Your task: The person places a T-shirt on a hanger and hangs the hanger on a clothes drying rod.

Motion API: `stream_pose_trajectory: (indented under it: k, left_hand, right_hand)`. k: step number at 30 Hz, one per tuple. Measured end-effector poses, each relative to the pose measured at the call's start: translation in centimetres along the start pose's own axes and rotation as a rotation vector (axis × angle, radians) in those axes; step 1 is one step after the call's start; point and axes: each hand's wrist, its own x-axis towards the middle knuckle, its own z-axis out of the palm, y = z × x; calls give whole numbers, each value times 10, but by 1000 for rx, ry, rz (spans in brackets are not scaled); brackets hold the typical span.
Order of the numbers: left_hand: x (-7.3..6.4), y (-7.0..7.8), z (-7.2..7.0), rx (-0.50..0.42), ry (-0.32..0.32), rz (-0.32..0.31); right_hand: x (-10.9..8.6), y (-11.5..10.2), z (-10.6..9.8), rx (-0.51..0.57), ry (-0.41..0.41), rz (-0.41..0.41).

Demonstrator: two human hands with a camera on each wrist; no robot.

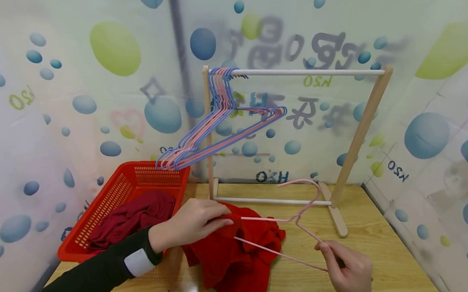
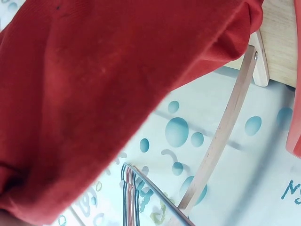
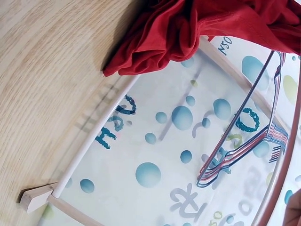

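Note:
A red garment (image 1: 249,258) hangs bunched from my left hand (image 1: 192,222), whose fingers and thumb pinch its upper edge. My right hand (image 1: 347,268) grips one end of a pink wire hanger (image 1: 309,204), its hook pointing up and to the left. The hanger's other end goes in under the red cloth, so its tip is hidden. Red fabric (image 2: 103,94) fills much of the left wrist view. In the right wrist view, a blurred length of the pink hanger (image 3: 282,169) runs down the right edge, and the garment (image 3: 164,37) droops over the wood surface.
A wooden rack with a white top bar (image 1: 306,73) stands at the back of the table (image 1: 392,263). Several blue and pink hangers (image 1: 219,119) hang at its left end. At left, a red plastic basket (image 1: 120,176) holds dark red cloth (image 1: 138,215).

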Motion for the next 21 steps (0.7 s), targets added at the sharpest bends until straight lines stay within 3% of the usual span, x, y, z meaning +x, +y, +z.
stream_pose_trajectory:
  k: [21]
  left_hand:
    - [1, -3, 3, -3, 7, -10]
  right_hand:
    - [0, 1, 8, -2, 2, -7]
